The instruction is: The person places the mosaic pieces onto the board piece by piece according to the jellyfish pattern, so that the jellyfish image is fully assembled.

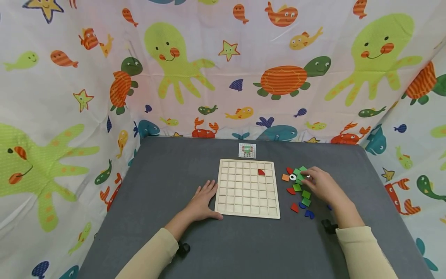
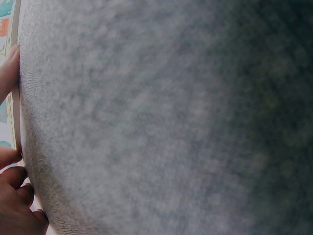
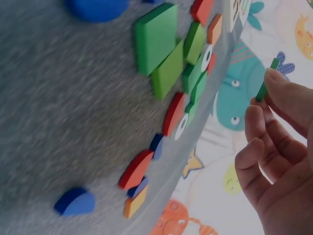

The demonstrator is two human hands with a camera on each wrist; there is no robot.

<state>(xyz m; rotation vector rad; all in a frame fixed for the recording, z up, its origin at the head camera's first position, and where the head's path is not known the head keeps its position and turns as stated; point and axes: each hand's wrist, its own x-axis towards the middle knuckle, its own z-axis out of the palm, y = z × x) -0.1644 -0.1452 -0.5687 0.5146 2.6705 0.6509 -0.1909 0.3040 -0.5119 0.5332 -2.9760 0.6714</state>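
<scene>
A wooden grid board (image 1: pixel 248 215) lies flat on the grey table, with one red quarter-round piece (image 1: pixel 261 172) in a cell near its upper right. My left hand (image 1: pixel 201 204) rests along the board's left edge, fingers spread and thumb near the lower left corner. Part of that hand shows at the left side of the left wrist view. My right hand (image 1: pixel 321 186) is over the loose pieces right of the board. Between thumb and fingers it pinches a thin green tile (image 3: pixel 268 81), seen edge-on and raised above the table in the right wrist view.
Several loose pieces lie right of the board: green squares (image 1: pixel 306 202), red quarter-rounds (image 1: pixel 294 207), blue rounded pieces (image 1: pixel 309 214), an orange square (image 1: pixel 285 177) and a white ring (image 1: pixel 292 177). A small picture card (image 1: pixel 247 150) lies behind the board. A patterned curtain (image 1: pixel 216 116) surrounds the table.
</scene>
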